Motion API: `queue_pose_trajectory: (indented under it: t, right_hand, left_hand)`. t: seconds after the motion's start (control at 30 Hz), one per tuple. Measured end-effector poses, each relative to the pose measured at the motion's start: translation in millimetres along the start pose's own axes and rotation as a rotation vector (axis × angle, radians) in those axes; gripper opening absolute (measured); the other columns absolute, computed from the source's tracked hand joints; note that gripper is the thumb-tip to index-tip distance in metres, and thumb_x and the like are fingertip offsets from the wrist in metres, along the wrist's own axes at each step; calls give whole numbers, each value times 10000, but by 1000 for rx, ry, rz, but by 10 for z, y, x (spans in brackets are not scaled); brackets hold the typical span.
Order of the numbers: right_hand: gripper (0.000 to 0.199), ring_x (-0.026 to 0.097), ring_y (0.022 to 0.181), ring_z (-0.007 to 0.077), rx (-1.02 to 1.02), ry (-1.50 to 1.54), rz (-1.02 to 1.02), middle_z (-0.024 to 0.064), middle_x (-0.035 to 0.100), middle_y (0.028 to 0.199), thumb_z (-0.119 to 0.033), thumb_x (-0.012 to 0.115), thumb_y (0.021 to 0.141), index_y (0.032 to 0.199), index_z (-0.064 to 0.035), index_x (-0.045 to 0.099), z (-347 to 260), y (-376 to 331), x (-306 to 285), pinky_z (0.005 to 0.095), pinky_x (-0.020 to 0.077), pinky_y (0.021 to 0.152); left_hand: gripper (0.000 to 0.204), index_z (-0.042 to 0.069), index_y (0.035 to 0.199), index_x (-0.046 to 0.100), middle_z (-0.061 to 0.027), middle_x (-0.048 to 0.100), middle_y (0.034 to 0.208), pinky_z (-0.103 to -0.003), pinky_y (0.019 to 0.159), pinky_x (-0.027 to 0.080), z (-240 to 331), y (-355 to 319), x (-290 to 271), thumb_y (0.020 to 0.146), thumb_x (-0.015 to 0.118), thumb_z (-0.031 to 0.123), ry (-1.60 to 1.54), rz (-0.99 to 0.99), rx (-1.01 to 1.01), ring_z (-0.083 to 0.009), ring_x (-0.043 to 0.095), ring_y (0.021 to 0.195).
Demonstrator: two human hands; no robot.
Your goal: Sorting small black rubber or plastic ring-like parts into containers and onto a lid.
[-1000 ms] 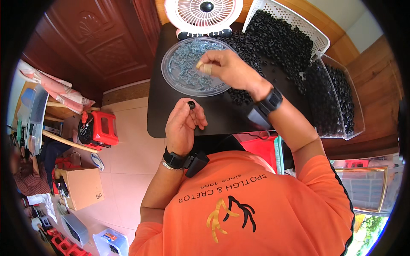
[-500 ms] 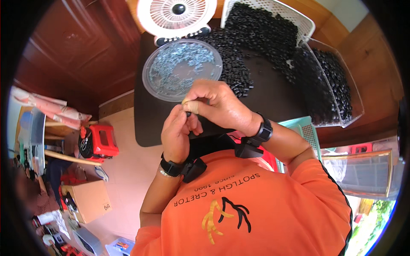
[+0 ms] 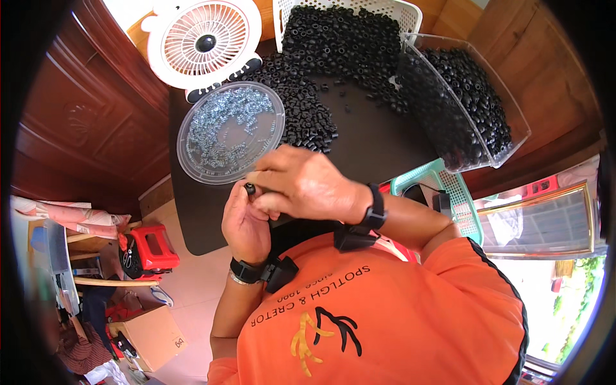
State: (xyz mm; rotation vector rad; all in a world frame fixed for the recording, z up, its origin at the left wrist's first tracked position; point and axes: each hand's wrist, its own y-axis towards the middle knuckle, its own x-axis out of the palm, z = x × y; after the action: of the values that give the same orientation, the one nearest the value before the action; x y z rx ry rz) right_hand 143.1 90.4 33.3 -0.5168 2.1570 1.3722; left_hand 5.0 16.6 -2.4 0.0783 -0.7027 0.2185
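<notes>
My left hand (image 3: pixel 245 226) is closed, its fingertips pinching a small black ring-shaped plastic piece (image 3: pixel 249 188) with a hole in its top. Right over it, my right hand (image 3: pixel 311 186) has its fingers bent and closed. Its fingertips are close to the piece, and whatever they pinch is too small or hidden to make out. Just beyond both hands lies a round clear plastic lid (image 3: pixel 186 157) holding many tiny silvery-blue metal pieces (image 3: pixel 234 112). To the right of the lid, similar small black pieces (image 3: pixel 308 122) are heaped on the dark table (image 3: pixel 366 141).
A white fan (image 3: pixel 205 43) stands at the back left. At the back, a white basket (image 3: pixel 410 18) lies tipped with black pieces spilling out. A clear bin (image 3: pixel 513 128) of them leans at the right, near a green basket (image 3: pixel 465 205). A red case (image 3: pixel 157 250) sits at far left.
The view has shifted, so the table things appear further left. My right fingers have moved off the black piece's top, and its hole now shows between my left fingertips.
</notes>
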Motion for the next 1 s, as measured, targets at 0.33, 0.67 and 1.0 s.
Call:
queue_pose_trajectory:
  t: [0.33,0.67,1.0]
  right_hand:
    - [207,635,773,283,526,-455,-127,124,653,855,-193,679,790,934,-45,694,1326,-300,-837,376,502,714]
    - [161,634,786,282,567,-348,-177,139,648,860,-119,654,816,951,-33,671,1449,-285,-728,359,498,735]
    - [97,549,734,62,625,865,-156,-11,616,800,-80,623,908,963,-4,648,226,111,-248,226,474,695]
  left_hand:
    - [269,26,1035,495,-83,497,772,-276,576,381,76,-39,1,993,382,266,85,-179,37,-175,477,634]
    - [269,27,1041,495,-91,516,774,-282,589,395,105,-56,-70,991,380,266,91,-142,47,-181,492,641]
    - [282,18,976,474,-106,518,800,-283,585,393,142,-98,-39,987,381,285,53,-265,24,-191,502,665]
